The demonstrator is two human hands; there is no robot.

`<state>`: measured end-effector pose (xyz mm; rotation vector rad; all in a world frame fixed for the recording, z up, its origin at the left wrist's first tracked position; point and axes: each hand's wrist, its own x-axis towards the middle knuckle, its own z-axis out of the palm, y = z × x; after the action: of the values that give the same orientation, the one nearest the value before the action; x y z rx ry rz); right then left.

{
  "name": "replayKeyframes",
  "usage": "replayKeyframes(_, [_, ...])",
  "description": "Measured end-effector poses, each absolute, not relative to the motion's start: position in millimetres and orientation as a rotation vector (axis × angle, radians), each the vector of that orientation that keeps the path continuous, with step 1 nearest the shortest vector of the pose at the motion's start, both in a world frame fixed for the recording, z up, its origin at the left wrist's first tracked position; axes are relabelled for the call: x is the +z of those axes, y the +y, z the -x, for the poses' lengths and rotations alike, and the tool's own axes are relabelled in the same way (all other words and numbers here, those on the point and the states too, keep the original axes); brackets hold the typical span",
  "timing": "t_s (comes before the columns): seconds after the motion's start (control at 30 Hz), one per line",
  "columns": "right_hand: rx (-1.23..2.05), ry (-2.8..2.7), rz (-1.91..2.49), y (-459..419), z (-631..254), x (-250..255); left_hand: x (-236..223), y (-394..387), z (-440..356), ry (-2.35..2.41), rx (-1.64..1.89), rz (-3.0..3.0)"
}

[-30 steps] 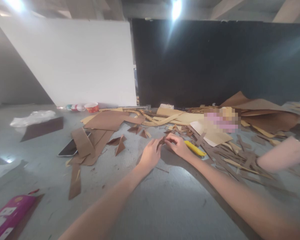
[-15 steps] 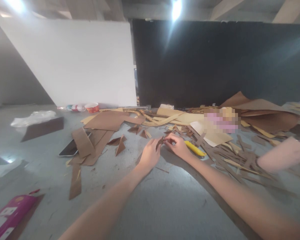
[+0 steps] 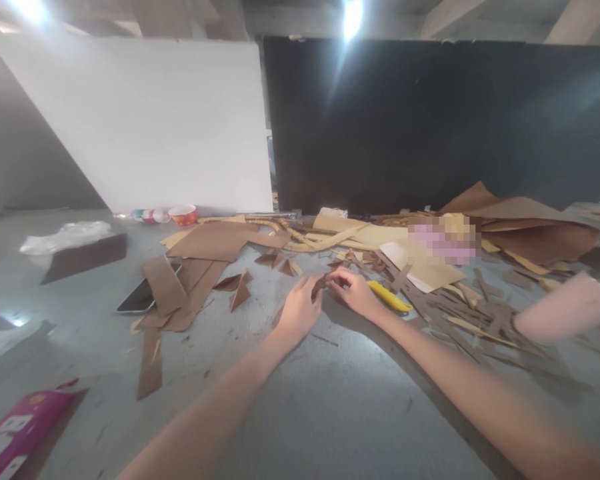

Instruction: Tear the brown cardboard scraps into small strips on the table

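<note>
Between my two hands is a small folded brown piece (image 3: 319, 285) of sheet material, mostly covered by fingers. My left hand (image 3: 299, 310) closes on its left side, and my right hand (image 3: 354, 293) pinches its right edge at the fingertips. Several small folded brown triangles (image 3: 240, 295) stand just left of my left hand, with others (image 3: 287, 268) a little beyond it. A yellow cutter-like tool (image 3: 391, 297) lies beside my right hand.
Brown strips (image 3: 450, 317) litter the right side, where another person's arm (image 3: 570, 310) reaches in. At left, brown sheets (image 3: 166, 287) partly cover a phone (image 3: 136, 299). A purple packet (image 3: 35, 427) lies near left; a red cup (image 3: 183, 215) stands by the white panel (image 3: 180, 127).
My fingers have shifted slightly around the small brown piece, the right fingertips a touch closer to my left hand. Everything else stays in place.
</note>
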<state>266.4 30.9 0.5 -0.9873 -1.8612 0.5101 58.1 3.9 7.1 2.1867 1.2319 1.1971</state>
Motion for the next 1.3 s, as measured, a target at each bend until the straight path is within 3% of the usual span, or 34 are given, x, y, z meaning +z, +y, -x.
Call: replayKeyframes(1.3, [0.523, -1.754, 0.955, 21.8, -262.7, 6.6, 8.1, 4.2, -59.0, 1.264, 1.126, -2.075])
